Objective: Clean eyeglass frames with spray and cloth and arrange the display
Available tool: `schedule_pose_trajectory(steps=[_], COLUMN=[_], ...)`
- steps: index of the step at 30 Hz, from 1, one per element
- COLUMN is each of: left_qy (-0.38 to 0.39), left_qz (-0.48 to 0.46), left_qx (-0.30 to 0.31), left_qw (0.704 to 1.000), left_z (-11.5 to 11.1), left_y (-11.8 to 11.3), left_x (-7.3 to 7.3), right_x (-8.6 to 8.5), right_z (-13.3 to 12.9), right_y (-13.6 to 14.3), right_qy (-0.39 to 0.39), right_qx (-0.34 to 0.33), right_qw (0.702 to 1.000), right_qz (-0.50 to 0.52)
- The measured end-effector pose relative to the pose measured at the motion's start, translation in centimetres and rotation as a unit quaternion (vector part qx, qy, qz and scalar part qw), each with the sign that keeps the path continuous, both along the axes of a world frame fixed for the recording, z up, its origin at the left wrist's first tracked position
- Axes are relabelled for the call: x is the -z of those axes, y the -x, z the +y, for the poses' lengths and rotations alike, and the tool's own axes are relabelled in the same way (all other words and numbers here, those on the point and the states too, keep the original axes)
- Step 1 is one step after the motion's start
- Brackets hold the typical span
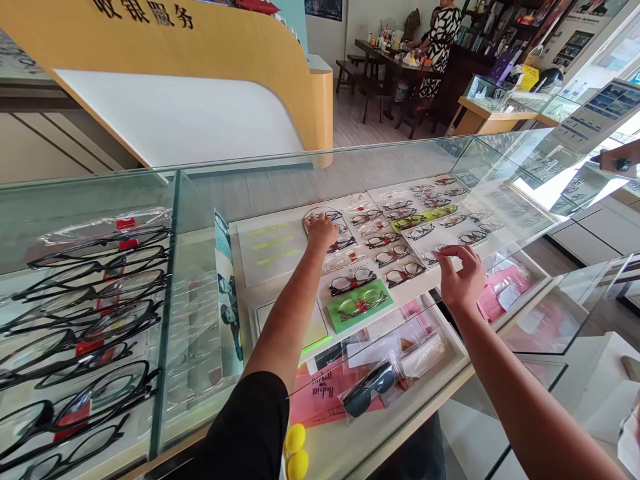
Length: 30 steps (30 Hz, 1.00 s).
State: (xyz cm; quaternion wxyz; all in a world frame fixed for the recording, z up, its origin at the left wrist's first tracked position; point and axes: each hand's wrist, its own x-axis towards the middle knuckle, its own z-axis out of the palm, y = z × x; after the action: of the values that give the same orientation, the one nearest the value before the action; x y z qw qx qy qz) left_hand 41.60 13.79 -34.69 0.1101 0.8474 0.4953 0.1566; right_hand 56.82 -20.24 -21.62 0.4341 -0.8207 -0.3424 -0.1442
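My left hand [321, 230] reaches into the glass display case over a pair of eyeglasses [327, 215] at the back of the white shelf; its fingers bend down and what they hold, if anything, is hidden. Farther right, my right hand [461, 273] is raised near the shelf's front edge, thumb and forefinger pinched together beside a pair of glasses [434, 255] on a white card. Between the hands lie rows of glasses, some with red tags, and a green card [360, 305] bearing one pair.
A glass divider [167, 313] separates stacked black-framed glasses at left. Below the shelf, an open drawer [425, 393] holds bagged sunglasses [370, 390] and pink papers. A person [440, 40] stands by a dark table at the back.
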Motion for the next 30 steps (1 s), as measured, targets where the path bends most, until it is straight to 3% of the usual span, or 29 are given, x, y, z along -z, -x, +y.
schedule_pose_trajectory(steps=[12,21,30], left_qy=[0.007,-0.012,-0.016], left_qz=[-0.013,-0.006,-0.009], left_qx=[-0.028,-0.02,-0.023], left_qw=[0.999,1.0,1.0], left_z=[-0.9,-1.1,-0.7], left_y=[-0.9,1.0,2.8], left_x=[0.6,-0.7,-0.5], right_x=[0.0,-0.1,0.1], right_z=[0.0,0.0,0.0], right_y=[0.1,0.1,0.0], right_qy=[-0.003,-0.01,-0.004], right_qx=[0.0,-0.005,-0.007], right_qw=[1.0,1.0,1.0], right_qz=[0.006,0.013,0.008])
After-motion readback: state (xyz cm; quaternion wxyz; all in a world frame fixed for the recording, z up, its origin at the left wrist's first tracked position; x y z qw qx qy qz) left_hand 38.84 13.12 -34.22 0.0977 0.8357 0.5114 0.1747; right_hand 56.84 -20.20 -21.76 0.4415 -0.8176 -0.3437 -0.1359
